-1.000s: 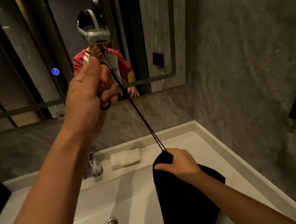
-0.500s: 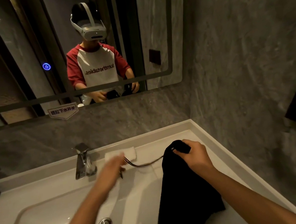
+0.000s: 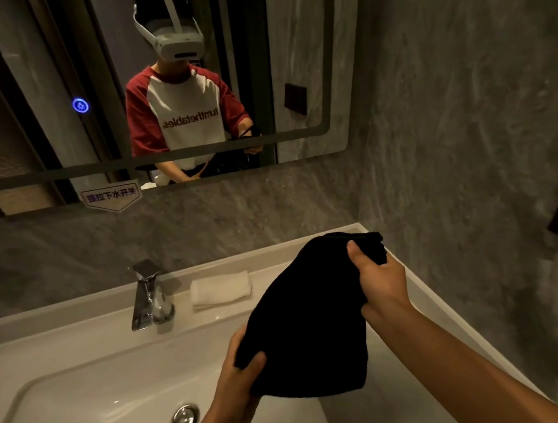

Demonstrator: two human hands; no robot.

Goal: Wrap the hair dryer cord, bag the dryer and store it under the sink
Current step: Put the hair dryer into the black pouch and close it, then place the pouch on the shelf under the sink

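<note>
Bag: black cloth bag (image 3: 312,325) held above the white sink (image 3: 94,396).
Right hand (image 3: 379,278): fingers clenched on its gathered neck, one o'clock.
Left hand (image 3: 239,370): fingers grasping its bottom corner, seven o'clock.

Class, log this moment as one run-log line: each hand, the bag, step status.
left hand: grips bag bottom | right hand: grips bag top | bag: held over sink | storing: not yet done

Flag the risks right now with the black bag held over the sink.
1. The black bag hangs over the basin, held only by the left hand low and the right hand at its gathered top; a slip could drop it in.
2. The drawstring isn't visible, so the closure can't be confirmed.
3. The faucet is close to the left; a swing could knock it.
</note>
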